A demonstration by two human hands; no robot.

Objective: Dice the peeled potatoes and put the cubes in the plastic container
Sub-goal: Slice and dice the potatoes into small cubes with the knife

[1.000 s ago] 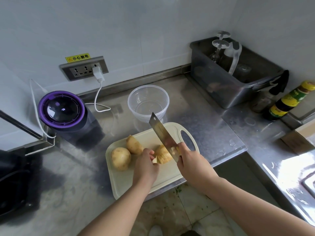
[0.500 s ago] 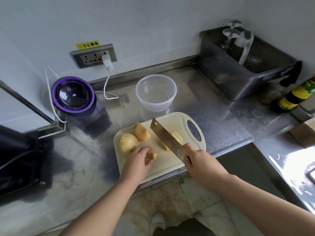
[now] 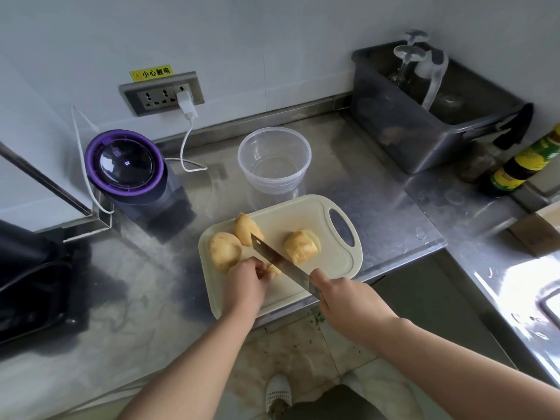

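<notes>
A cream cutting board [image 3: 336,262] lies at the counter's front edge. On it sit two whole peeled potatoes [image 3: 225,251] at the left and a sliced potato chunk [image 3: 301,246] at the right. My left hand [image 3: 247,280] pinches a small potato piece [image 3: 273,270] against the board. My right hand [image 3: 344,298] grips the handle of a cleaver [image 3: 280,262], whose blade lies across that piece, pointing up-left. Behind the board stands a clear plastic container [image 3: 274,160] that looks empty.
A purple-rimmed appliance [image 3: 127,165] stands at the left, its white cable plugged into the wall socket [image 3: 160,93]. At the back right is a grey tub [image 3: 424,116] with glassware, and beside it a sauce bottle [image 3: 521,165]. A dark sink fills the far left.
My left hand has pulled a small piece away from the sliced chunk toward the board's left. The cleaver has followed leftward onto that piece, leaving the chunk uncovered.
</notes>
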